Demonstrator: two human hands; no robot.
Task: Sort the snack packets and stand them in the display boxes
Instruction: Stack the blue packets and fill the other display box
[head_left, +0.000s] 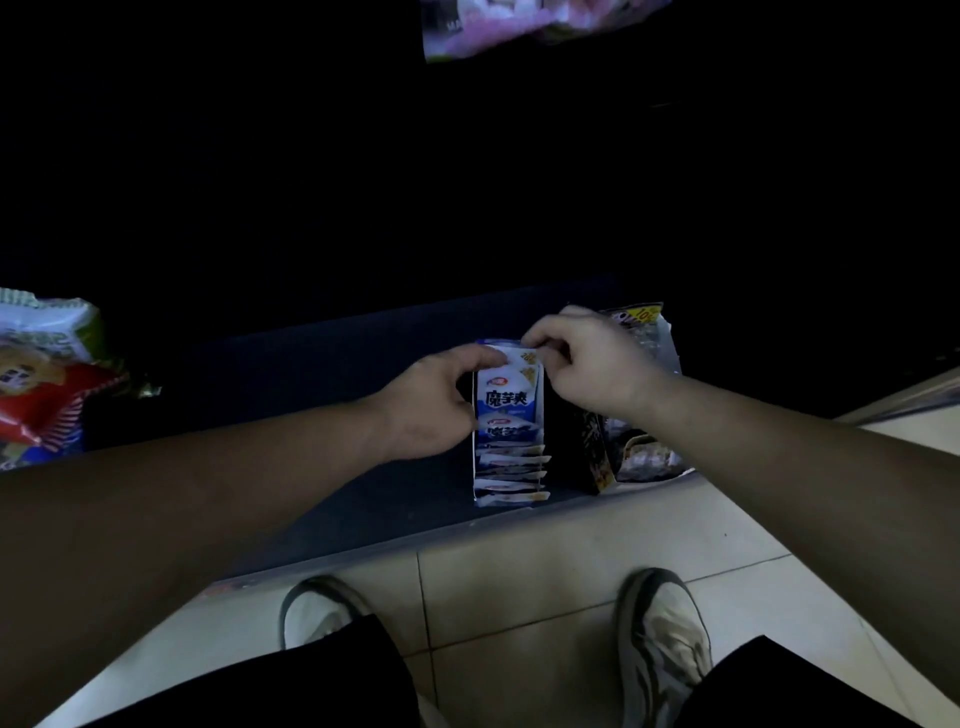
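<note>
The blue-and-white snack packets (508, 400) read "魔芋爽"; right of them, a dark packet (641, 322) shows "10%".

The person is working with bare forearms, no sleeves showing anywhere along them and nothing on the wrists: no watch, band or ring that the dim light lets me make out. The left hand (439, 400) and right hand (587, 364) are both ungloved. Lower down, the person is wearing black trousers (291, 680), loose and dark enough that no seams or pockets are showing. On the feet are pale grey-white trainers, the left shoe (311, 610) and right shoe (662, 631), each edged with a darker grey trim round the collar and sides.
</note>
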